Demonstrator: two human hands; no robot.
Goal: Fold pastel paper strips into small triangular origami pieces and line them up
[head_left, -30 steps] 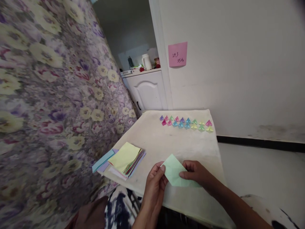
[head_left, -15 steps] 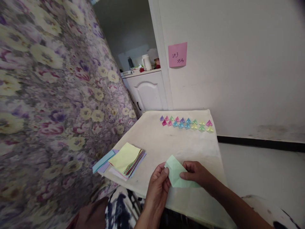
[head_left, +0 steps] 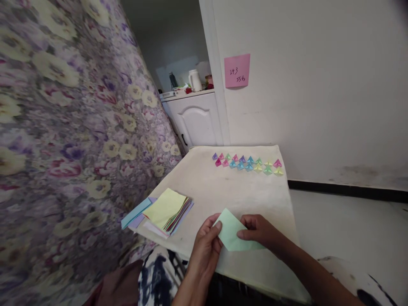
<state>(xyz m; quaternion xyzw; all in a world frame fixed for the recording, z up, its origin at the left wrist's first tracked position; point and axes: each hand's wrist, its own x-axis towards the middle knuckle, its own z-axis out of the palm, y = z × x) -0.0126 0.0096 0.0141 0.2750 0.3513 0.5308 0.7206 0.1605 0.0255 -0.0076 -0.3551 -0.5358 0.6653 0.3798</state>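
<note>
A pale green sheet of paper (head_left: 230, 233) is held up above the near part of the table, with a corner pointing away from me. My left hand (head_left: 208, 240) pinches its left edge, thumb on top. From the right, my right hand (head_left: 256, 229) grips the sheet between thumb and curled fingers. Part of the paper's right side lies hidden behind that hand. Farther off, small folded paper pieces (head_left: 241, 165) in pink, blue, green, yellow and purple stand in two rows near the table's back edge.
A stack of coloured paper (head_left: 165, 209), yellow on top, lies on the left of the cloth-covered table (head_left: 207, 182), beside a folded blue paper (head_left: 136, 213). A floral curtain (head_left: 86, 161) hangs along the left. The wall behind bears a pink note (head_left: 237, 71).
Both hands and the green paper have shifted slightly left in view, as has the whole scene. The sheet's face now looks flatter, its grip unchanged on both sides.
</note>
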